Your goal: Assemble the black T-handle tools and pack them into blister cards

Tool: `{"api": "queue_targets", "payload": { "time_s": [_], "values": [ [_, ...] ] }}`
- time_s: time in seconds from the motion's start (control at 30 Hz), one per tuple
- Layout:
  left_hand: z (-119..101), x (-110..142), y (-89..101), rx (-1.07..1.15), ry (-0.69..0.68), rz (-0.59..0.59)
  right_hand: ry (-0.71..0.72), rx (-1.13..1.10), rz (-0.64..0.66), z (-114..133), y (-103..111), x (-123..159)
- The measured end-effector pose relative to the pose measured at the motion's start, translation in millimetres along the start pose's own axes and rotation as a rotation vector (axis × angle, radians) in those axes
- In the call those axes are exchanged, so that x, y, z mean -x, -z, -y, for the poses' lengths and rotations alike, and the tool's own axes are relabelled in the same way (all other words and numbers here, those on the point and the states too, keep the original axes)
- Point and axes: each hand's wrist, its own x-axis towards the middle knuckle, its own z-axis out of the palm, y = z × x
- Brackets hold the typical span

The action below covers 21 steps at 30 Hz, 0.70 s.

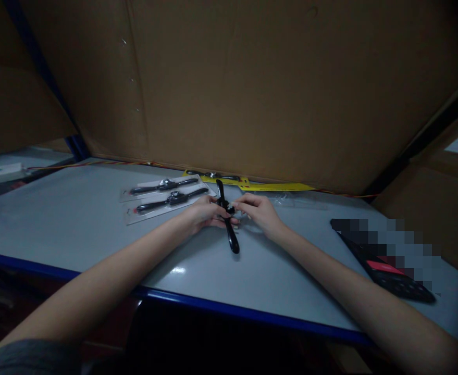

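A black two-handled tool (232, 238) lies on the grey table (76, 224), pointing away from me. My left hand (206, 212) grips its middle from the left with curled fingers. My right hand (259, 211) pinches at the tool's centre from the right, fingertips meeting the left hand there. A small pale part between the fingertips is too small to name.
Two similar tools in clear packs (165, 199) lie left of my hands. A yellow card (275, 186) with another tool (212, 175) rests against the cardboard wall behind. A black calculator (393, 273) sits at the right. The table's blue front edge (229, 310) runs below my arms.
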Motion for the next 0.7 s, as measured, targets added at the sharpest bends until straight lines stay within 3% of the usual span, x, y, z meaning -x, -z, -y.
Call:
{"api": "queue_targets", "payload": {
  "time_s": [0.3,0.47,0.7],
  "values": [
    [0.3,2.1,-3.2,-0.026,0.007,0.038,0.042,0.036,0.027,-2.2,-1.2,1.8],
    [1.0,1.1,-2.3,-0.006,0.005,0.098,0.157,0.217,0.024,-2.3,-0.9,1.9],
    [-0.1,2.3,-4.8,0.026,-0.006,0.012,0.236,0.275,-0.045,-5.3,-2.7,1.0]
  ]
}}
